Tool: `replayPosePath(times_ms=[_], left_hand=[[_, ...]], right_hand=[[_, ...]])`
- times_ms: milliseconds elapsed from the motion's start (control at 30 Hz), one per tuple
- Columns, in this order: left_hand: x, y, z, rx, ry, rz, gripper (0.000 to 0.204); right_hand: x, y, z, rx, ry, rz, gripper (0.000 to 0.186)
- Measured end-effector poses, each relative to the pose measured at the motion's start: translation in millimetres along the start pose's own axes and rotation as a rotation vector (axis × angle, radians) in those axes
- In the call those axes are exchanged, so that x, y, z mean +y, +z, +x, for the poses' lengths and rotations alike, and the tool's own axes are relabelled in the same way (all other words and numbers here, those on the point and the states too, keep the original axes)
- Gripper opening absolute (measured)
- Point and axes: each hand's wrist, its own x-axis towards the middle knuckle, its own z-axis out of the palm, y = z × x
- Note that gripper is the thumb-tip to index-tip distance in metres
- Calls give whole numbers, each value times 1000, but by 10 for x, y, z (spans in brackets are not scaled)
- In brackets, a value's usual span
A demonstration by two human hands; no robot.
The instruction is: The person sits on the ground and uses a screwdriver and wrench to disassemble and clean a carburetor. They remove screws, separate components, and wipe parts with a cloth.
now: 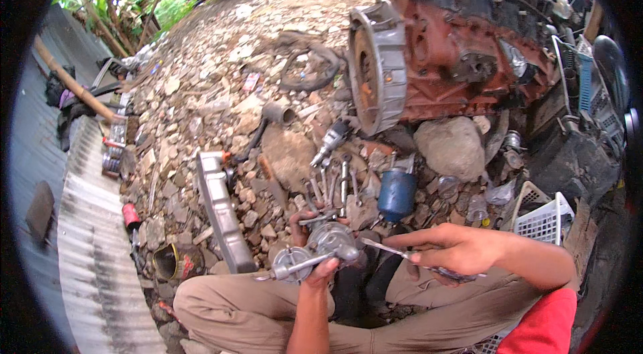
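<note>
My left hand is wrapped round a grey cast-metal engine part with a round housing and a lever-like arm, held above my lap. Its thumb presses on the near side, and fingers show at the far side. To the right, my right hand is closed on a slim metal hand tool; its exact kind I cannot make out. The tool's tip points left, close to the metal part, and whether they touch cannot be told. Several wrenches lie on the ground just beyond the left hand.
A large red-brown engine block stands at the far right beside a boulder. A blue canister, a power tool and a long metal cover lie on stony ground. A white plastic basket sits right; corrugated sheet edges the left.
</note>
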Motion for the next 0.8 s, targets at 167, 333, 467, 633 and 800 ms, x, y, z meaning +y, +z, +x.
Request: replayPosePath(times_ms=[167,333,467,633,800], left_hand=[[37,31,44,-129,135,129,89],[53,31,27,-173,180,315,95],[69,106,32,-220,173,319,87],[32,43,41,-200,183,411,94],[51,38,36,-177,155,378,93]], right_hand=[[-39,45,-10,-11,22,12,49],[-65,28,-15,13,-13,36,48],[-60,7,-2,6,11,28,48],[-61,2,-8,23,32,-20,49],[-60,8,10,29,7,-70,50]])
